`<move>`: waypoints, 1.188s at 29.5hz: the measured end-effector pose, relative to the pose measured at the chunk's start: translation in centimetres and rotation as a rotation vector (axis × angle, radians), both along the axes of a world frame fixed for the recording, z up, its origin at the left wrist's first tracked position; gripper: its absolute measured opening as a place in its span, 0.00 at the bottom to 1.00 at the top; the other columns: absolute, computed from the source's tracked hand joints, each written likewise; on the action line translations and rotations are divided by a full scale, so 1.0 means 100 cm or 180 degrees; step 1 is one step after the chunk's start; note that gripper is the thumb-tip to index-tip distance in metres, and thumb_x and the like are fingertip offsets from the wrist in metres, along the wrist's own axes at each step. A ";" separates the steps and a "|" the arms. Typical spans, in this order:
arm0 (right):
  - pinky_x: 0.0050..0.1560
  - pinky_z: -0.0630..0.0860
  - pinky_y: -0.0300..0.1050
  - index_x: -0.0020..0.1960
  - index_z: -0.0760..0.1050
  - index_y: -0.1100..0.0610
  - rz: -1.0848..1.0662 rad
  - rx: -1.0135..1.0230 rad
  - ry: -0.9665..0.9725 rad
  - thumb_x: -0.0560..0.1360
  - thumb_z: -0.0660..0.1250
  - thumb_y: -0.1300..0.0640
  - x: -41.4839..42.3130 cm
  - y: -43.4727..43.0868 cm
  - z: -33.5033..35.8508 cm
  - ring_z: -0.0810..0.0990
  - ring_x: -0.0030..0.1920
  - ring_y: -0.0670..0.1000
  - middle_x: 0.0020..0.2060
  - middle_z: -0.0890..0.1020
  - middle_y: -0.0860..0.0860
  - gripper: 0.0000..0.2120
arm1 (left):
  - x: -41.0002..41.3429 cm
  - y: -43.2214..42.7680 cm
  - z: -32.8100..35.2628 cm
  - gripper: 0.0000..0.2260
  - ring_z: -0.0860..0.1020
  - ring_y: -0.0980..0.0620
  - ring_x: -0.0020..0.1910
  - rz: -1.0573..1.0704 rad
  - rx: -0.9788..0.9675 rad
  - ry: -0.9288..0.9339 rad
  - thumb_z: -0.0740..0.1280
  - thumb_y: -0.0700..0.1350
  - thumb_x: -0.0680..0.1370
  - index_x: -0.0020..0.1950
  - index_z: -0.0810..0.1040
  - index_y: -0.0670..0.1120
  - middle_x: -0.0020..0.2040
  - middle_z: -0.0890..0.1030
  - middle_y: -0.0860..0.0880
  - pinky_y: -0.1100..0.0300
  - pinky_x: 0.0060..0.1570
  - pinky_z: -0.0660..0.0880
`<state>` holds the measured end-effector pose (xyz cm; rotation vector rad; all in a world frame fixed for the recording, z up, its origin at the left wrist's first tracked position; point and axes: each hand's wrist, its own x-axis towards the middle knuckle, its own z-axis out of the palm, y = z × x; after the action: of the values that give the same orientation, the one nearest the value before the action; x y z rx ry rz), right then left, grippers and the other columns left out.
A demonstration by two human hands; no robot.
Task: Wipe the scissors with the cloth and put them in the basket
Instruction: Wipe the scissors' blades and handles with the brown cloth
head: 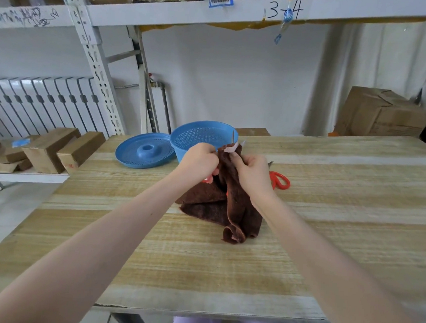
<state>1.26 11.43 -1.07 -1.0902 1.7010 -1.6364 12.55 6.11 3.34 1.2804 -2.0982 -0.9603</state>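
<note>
Scissors: two pairs. wrapped scissors (pixel 209 179) are held in the cloth (pixel 232 188), only red handle bits seen; second scissors (pixel 280 180) are laid on the table (pixel 329 221), right, blades hidden.
Hands: left hand (pixel 199 161) and right hand (pixel 253 171) are both clenched on the cloth.
Basket (pixel 183 140): one, far; lid (pixel 131 155) at left.

"3-4" on shelf beam (pixel 346 12)

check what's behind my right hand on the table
Red-handled scissors lie on the table behind the right hand, which grips the brown cloth. The handle loops show; the hand covers most of the blades, so whether they are open or closed cannot be seen.
</note>
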 end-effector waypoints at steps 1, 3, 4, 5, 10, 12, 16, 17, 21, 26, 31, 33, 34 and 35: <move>0.31 0.61 0.43 0.28 0.68 0.60 -0.0093 0.0028 0.0003 0.80 0.65 0.55 0.002 -0.001 -0.002 0.65 0.27 0.46 0.23 0.67 0.49 0.23 | -0.001 0.002 -0.002 0.12 0.70 0.52 0.18 0.0035 -0.0045 -0.0031 0.55 0.34 0.76 0.35 0.71 0.42 0.27 0.75 0.47 0.66 0.22 0.67; 0.38 0.66 0.46 0.38 0.76 0.70 -0.0277 0.0057 -0.0496 0.81 0.63 0.55 0.007 -0.006 -0.001 0.72 0.35 0.52 0.31 0.74 0.56 0.20 | -0.006 0.006 -0.006 0.11 0.73 0.50 0.21 0.0053 -0.0228 -0.0103 0.55 0.36 0.77 0.35 0.70 0.42 0.30 0.77 0.44 0.61 0.28 0.71; 0.40 0.69 0.46 0.44 0.78 0.71 -0.0344 0.0073 -0.0872 0.81 0.63 0.56 0.010 -0.010 0.000 0.75 0.38 0.53 0.35 0.76 0.57 0.18 | -0.007 0.008 -0.007 0.11 0.74 0.48 0.24 0.0067 -0.0323 -0.0129 0.55 0.37 0.77 0.37 0.71 0.41 0.32 0.79 0.42 0.58 0.32 0.73; 0.41 0.72 0.44 0.47 0.79 0.70 -0.0366 0.0076 -0.1203 0.81 0.63 0.56 0.011 -0.012 0.001 0.77 0.39 0.53 0.36 0.78 0.57 0.16 | -0.008 0.009 -0.007 0.10 0.74 0.46 0.26 0.0094 -0.0419 -0.0152 0.55 0.37 0.78 0.38 0.72 0.40 0.35 0.80 0.39 0.54 0.36 0.75; 0.42 0.78 0.41 0.45 0.81 0.62 0.0147 0.0162 -0.1307 0.77 0.68 0.57 0.009 -0.007 0.003 0.83 0.37 0.50 0.36 0.84 0.53 0.08 | -0.005 0.007 -0.004 0.10 0.77 0.43 0.31 0.0251 -0.0587 -0.0153 0.54 0.35 0.75 0.46 0.75 0.37 0.38 0.82 0.37 0.51 0.40 0.77; 0.42 0.76 0.45 0.46 0.81 0.67 0.0051 0.0080 -0.1230 0.74 0.70 0.59 0.008 -0.005 0.004 0.81 0.39 0.52 0.36 0.83 0.56 0.10 | -0.006 0.009 -0.002 0.10 0.78 0.43 0.31 0.0194 -0.0578 -0.0172 0.54 0.34 0.74 0.46 0.75 0.37 0.38 0.82 0.37 0.53 0.37 0.76; 0.40 0.66 0.47 0.45 0.76 0.76 -0.0029 -0.0097 -0.0915 0.76 0.68 0.58 0.008 -0.006 0.006 0.72 0.38 0.51 0.36 0.75 0.56 0.17 | -0.006 0.009 -0.001 0.09 0.75 0.48 0.25 0.0040 -0.0539 -0.0179 0.53 0.33 0.71 0.38 0.71 0.41 0.35 0.81 0.39 0.54 0.35 0.75; 0.40 0.64 0.47 0.43 0.76 0.75 0.0033 -0.0107 -0.0800 0.75 0.67 0.59 0.005 -0.005 0.006 0.70 0.39 0.52 0.37 0.74 0.56 0.16 | -0.005 0.008 0.000 0.09 0.74 0.50 0.22 0.0031 -0.0523 -0.0142 0.53 0.34 0.71 0.36 0.69 0.43 0.33 0.80 0.41 0.55 0.34 0.74; 0.41 0.71 0.49 0.45 0.78 0.73 0.0645 0.0033 -0.0607 0.75 0.64 0.65 -0.011 0.000 0.011 0.76 0.39 0.58 0.38 0.79 0.64 0.10 | 0.002 -0.004 0.003 0.10 0.70 0.52 0.16 0.0112 -0.0350 -0.0127 0.54 0.37 0.72 0.32 0.69 0.44 0.23 0.75 0.51 0.63 0.27 0.69; 0.37 0.78 0.41 0.43 0.79 0.65 0.0995 0.0034 -0.0848 0.79 0.61 0.66 -0.017 -0.001 0.011 0.81 0.32 0.51 0.32 0.83 0.56 0.10 | 0.007 -0.013 0.007 0.11 0.69 0.53 0.16 -0.0038 -0.0227 -0.0150 0.58 0.40 0.74 0.32 0.72 0.43 0.19 0.73 0.52 0.68 0.20 0.66; 0.40 0.69 0.49 0.39 0.78 0.68 0.0264 -0.0180 -0.0856 0.77 0.66 0.59 0.000 -0.006 0.004 0.74 0.37 0.56 0.35 0.77 0.61 0.13 | 0.004 -0.009 0.004 0.10 0.71 0.53 0.16 -0.0145 -0.0443 -0.0146 0.58 0.38 0.74 0.33 0.71 0.43 0.21 0.73 0.53 0.70 0.20 0.63; 0.37 0.69 0.48 0.38 0.76 0.64 0.0083 -0.0236 -0.1155 0.77 0.66 0.59 0.002 -0.012 0.002 0.73 0.37 0.55 0.34 0.75 0.59 0.11 | 0.002 -0.007 0.004 0.11 0.71 0.54 0.17 -0.0114 -0.0521 -0.0124 0.59 0.40 0.75 0.33 0.70 0.43 0.23 0.74 0.52 0.68 0.22 0.64; 0.35 0.71 0.44 0.39 0.76 0.63 -0.0047 -0.0162 -0.1262 0.77 0.65 0.58 0.000 -0.016 0.001 0.75 0.36 0.54 0.34 0.76 0.58 0.11 | 0.001 -0.007 0.004 0.11 0.70 0.54 0.16 -0.0068 -0.0525 -0.0100 0.59 0.40 0.76 0.34 0.71 0.43 0.24 0.75 0.52 0.66 0.23 0.65; 0.33 0.73 0.39 0.41 0.77 0.62 -0.0190 -0.0045 -0.1355 0.78 0.65 0.57 -0.003 -0.019 0.000 0.77 0.36 0.53 0.34 0.78 0.56 0.10 | 0.001 -0.008 0.006 0.10 0.70 0.54 0.16 0.0002 -0.0482 -0.0053 0.59 0.40 0.76 0.35 0.72 0.42 0.24 0.75 0.51 0.65 0.25 0.66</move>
<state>0.93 9.57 -1.05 -0.6401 1.4524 -1.7676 12.65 5.35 3.89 1.2164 -2.1386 -0.7762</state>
